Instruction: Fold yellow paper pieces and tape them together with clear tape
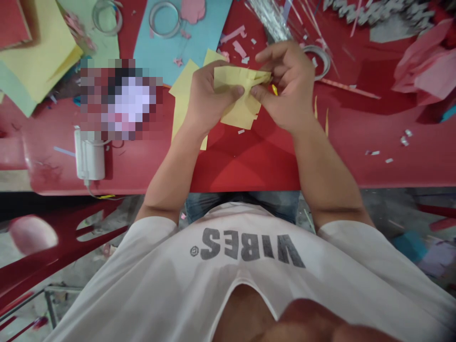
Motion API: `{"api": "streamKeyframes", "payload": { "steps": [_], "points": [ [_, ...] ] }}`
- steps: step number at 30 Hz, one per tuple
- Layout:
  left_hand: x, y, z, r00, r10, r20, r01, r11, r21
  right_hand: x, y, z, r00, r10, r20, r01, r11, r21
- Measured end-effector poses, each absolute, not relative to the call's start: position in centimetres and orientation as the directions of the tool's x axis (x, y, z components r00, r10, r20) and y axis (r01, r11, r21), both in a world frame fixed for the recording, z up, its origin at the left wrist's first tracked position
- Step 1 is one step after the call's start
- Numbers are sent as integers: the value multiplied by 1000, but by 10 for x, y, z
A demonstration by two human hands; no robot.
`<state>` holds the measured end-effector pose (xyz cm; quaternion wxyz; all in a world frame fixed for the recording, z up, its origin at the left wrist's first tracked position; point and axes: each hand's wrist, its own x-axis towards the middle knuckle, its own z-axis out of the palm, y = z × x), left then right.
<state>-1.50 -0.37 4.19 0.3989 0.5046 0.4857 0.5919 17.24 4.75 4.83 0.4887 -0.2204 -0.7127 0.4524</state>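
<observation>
A yellow paper piece [233, 107], with small cuts along its lower right edge, is held up between both hands over the red table [245, 166]. My left hand [212, 95] grips its left part, thumb on top and fingers hidden behind. At the upper right corner, where the paper is folded over, my right hand [290, 83] pinches it with the thumb; its other fingers are bent behind and above. More yellow sheets [182, 102] lie under and beside my left hand. Near my right thumb is a small bright yellow bit [274, 90].
A white power bank [90, 154] with a cable sits at the left. Tape rolls [164, 19] rest on blue paper [142, 52] and near silver tinsel [272, 21]. A striped pencil [347, 88] and crumpled pink paper [425, 66] are at the right. Paper scraps are scattered about.
</observation>
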Motion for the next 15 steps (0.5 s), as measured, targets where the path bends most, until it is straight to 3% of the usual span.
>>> {"api": "streamKeyframes", "payload": {
  "steps": [9,15],
  "points": [
    [-17,-6,44,-178,943,283,203,-246,948,174,40,59,-433,788,437,-96,442,-892],
    [-15,-5,44,-192,927,322,223,-279,934,170,39,60,-396,793,463,-104,462,-881]
  ]
}}
